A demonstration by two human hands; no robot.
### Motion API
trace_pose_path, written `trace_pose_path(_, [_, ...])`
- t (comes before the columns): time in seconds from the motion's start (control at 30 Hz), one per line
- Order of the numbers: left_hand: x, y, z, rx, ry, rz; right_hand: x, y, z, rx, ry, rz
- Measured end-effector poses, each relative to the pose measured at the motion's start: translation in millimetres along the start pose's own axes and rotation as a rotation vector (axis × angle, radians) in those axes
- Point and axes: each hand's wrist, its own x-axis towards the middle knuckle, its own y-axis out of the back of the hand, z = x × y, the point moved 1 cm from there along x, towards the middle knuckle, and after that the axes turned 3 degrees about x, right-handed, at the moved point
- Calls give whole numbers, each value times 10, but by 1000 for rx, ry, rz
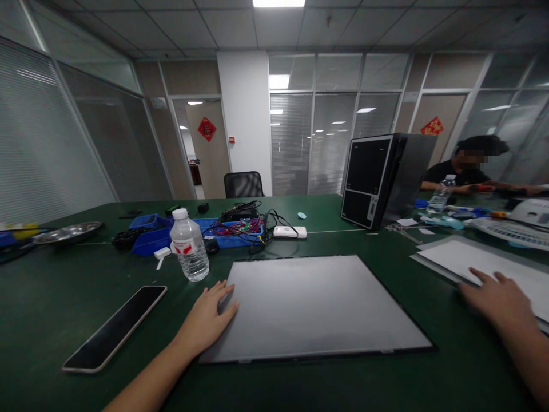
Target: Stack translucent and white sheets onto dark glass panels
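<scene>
Left hand (pixel 210 320) lies flat, fingers spread, on the left edge of the grey panel (pixel 313 306), gripping nothing | right hand (pixel 500 297), also spread open, rests on a white sheet (pixel 484 260) right of the panel | phone (pixel 115 326) left of it, bottle (pixel 189 246) by its far-left corner, computer case (pixel 377 177) beyond, all on the green desk (pixel 43 297)
</scene>
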Motion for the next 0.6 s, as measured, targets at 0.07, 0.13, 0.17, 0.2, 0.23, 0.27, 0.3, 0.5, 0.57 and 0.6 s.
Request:
trace_pose_path(0.07, [7, -9, -17, -6, -2, 10, 4, -72, 81, -28, -96, -39])
trace_pose_path(0.13, [19, -17, -36, -17, -1, 17, -1, -151, 83, -55, -113, -72])
trace_pose_path(0.17, [25, -22, -46, -24, -2, 19, -3, -185, 66, -70, -109, -82])
trace_pose_path(0.2, [30, -27, -55, -32, -5, 22, -5, -212, 43, -86, -104, -88])
trace_pose_path(0.23, [34, -32, -64, -40, -7, 26, -5, -231, 20, -99, -99, -96])
trace_pose_path(0.27, [36, -38, -72, -46, -9, 32, -4, -243, -1, -110, -91, -106])
trace_pose_path(0.3, [37, -42, -79, -52, -11, 40, -1, -248, -17, -120, -83, -115])
trace_pose_path(0.5, [24, -54, -90, -57, -21, 52, 76, -255, 16, -150, -27, -117])
trace_pose_path(0.57, [21, -53, -87, -50, -21, 49, 110, -287, 49, -130, 3, -87])
trace_pose_path(0.6, [21, -52, -85, -48, -21, 49, 122, -307, 62, -115, 17, -80])
